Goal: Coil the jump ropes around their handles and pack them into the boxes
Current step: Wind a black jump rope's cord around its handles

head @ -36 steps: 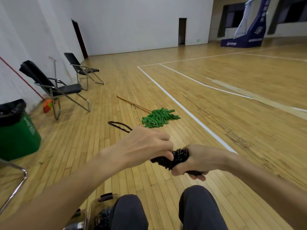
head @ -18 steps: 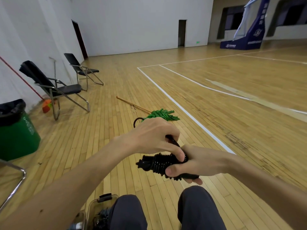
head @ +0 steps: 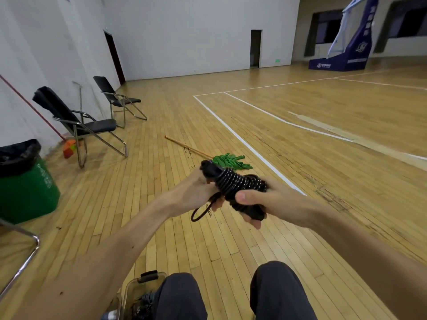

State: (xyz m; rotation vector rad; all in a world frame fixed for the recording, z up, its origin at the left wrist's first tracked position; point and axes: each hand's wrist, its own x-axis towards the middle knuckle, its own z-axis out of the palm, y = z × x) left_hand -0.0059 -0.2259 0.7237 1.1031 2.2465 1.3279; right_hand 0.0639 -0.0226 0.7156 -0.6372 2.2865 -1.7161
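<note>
Head camera looks forward and down over the person's two bare forearms, which meet above a wooden gym floor (head: 161, 227). Between the hands, in the air in front of the knees (head: 182, 294), is a black jump rope (head: 238, 185), its cord wound in tight coils around the paired handles into one bundle that slants from upper left to lower right. The left hand (head: 194, 192) grips the upper end of the bundle, with the handle tips sticking out above it; its fingers are mostly hidden behind the rope. A short loose loop (head: 200, 213) of cord hangs below that hand. The right hand (head: 270, 200) is closed round the lower end, its thumb (head: 245, 195) pressed across the coils and its fingers curled underneath. At the bottom edge, just left of the left knee, stands a clear plastic box (head: 135, 288) with a black latch and dark contents that are too blurred to make out. A green mop (head: 231, 160) on a wooden stick lies on the floor beyond the hands, beside a white court line (head: 242, 142). To the left are a green bin (head: 27, 192) with a black liner and two black folding chairs (head: 85, 125) near the wall.
</note>
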